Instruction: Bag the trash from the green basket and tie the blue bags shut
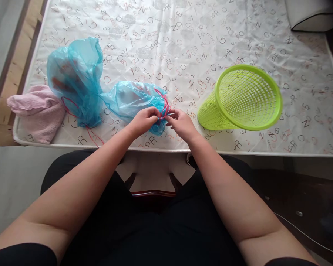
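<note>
A blue plastic drawstring bag (130,96) lies on its side near the front edge, its mouth gathered and pointing right. Red drawstring (164,99) loops around the gathered neck. My left hand (145,120) is closed, pinching the string at the neck. From the other side my right hand (180,123) pinches the same string, its fingertips almost meeting the left ones. Farther left rests a second blue bag (74,70), puffed up, with brownish contents showing through and its red string (94,136) trailing towards the edge.
A green mesh wastebasket (249,127) stands to the right of my hands, its open top tilted towards me. A pink cloth (41,114) lies at the left corner. All rest on a letter-printed mattress (166,48). A white object (310,14) sits at the far right.
</note>
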A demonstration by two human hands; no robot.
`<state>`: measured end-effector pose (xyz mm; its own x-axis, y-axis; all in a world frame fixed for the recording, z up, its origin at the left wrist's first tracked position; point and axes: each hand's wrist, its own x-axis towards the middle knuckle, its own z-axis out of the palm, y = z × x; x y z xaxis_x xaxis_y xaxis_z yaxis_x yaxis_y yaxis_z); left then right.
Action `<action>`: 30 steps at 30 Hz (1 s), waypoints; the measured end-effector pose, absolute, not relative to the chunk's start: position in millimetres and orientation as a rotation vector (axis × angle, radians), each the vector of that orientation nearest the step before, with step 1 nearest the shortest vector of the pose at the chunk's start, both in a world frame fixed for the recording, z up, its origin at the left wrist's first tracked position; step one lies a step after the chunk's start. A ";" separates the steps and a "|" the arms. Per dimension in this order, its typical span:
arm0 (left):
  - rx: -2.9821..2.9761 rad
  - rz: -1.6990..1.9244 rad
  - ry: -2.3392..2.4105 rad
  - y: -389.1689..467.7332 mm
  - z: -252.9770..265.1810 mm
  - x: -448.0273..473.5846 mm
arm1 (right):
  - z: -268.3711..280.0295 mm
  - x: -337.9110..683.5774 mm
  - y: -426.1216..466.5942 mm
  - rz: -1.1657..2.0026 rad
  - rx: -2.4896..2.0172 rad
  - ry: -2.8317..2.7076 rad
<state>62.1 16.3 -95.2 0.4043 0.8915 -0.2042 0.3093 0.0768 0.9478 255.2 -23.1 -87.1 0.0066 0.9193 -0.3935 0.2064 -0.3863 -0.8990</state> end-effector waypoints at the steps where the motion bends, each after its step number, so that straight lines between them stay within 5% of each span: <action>1: 1.495 0.611 1.128 16.1 -93.8 61.6 | -87.8 255.4 -23.2 1.429 -1.625 -1.177; 18: 1.415 0.648 1.321 19.5 -106.2 60.2 | -95.6 260.0 -15.1 1.316 -1.562 -0.705; 30: 0.994 1.037 1.434 36.0 -114.2 52.0 | -102.2 271.4 -2.7 1.279 -1.450 -0.712</action>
